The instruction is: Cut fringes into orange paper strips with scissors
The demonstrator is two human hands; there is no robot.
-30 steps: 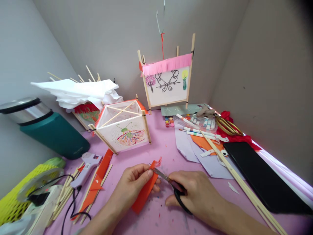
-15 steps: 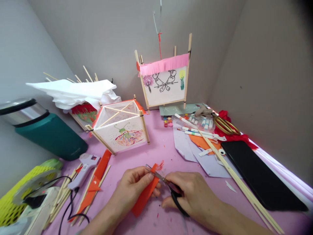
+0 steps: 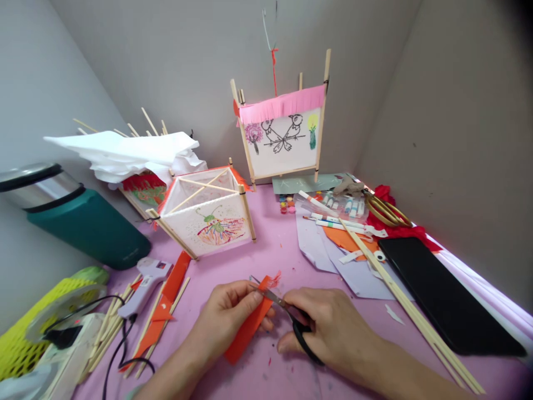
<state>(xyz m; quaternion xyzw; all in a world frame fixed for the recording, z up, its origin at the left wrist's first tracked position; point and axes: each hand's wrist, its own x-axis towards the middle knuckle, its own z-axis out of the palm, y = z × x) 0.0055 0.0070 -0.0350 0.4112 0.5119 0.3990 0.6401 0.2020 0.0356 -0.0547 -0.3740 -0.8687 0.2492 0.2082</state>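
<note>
Slanting over the pink table (image 3: 272, 222), an orange paper strip (image 3: 245, 333) with a fringed upper end meets the scissors (image 3: 278, 300), whose blades cross it. A butterfly-painted lantern (image 3: 219, 229) stands just beyond, a bird-drawn lantern (image 3: 283, 153) farther back. Left lie a lilac glue gun (image 3: 144, 283) and bamboo sticks (image 3: 106, 333); right, long bamboo strips (image 3: 408, 308) and a flat black device (image 3: 449, 300). The left hand (image 3: 233, 305) pinches the strip between thumb and fingers; the right hand (image 3: 327, 316) curls around the black handles, thumb lowered. How far the blades gape cannot be told.
</note>
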